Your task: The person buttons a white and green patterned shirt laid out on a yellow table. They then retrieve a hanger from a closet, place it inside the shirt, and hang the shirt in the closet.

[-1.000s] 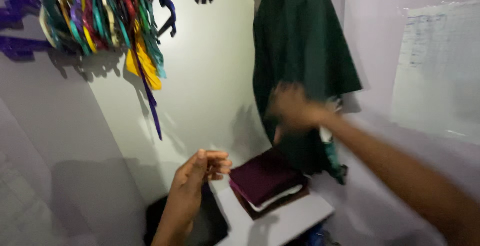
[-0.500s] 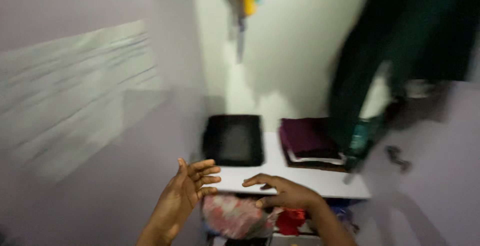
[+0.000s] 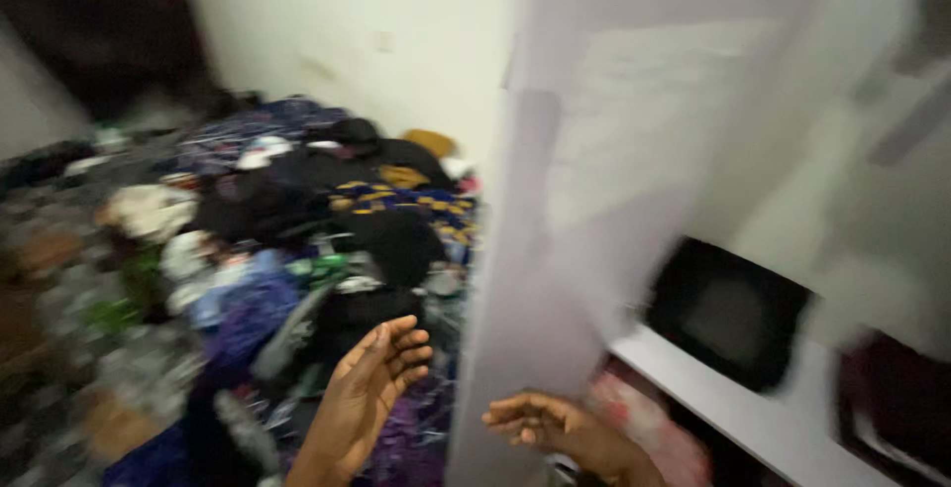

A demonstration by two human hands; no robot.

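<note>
Both hands empty and open — left hand (image 3: 371, 388) over the clothes pile (image 3: 287, 249) at 10 o'clock, right hand (image 3: 550, 426) before the panel (image 3: 555, 279) — shelf (image 3: 753, 418) at 3.

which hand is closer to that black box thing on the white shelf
The right hand. It sits low beside the wardrobe panel, left of and below the black box. The left hand is farther left, over the clothes pile.

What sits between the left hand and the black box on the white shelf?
In the head view, the pale wardrobe panel stands between the left hand and the black box; the right hand reaches in front of its lower edge.
</note>
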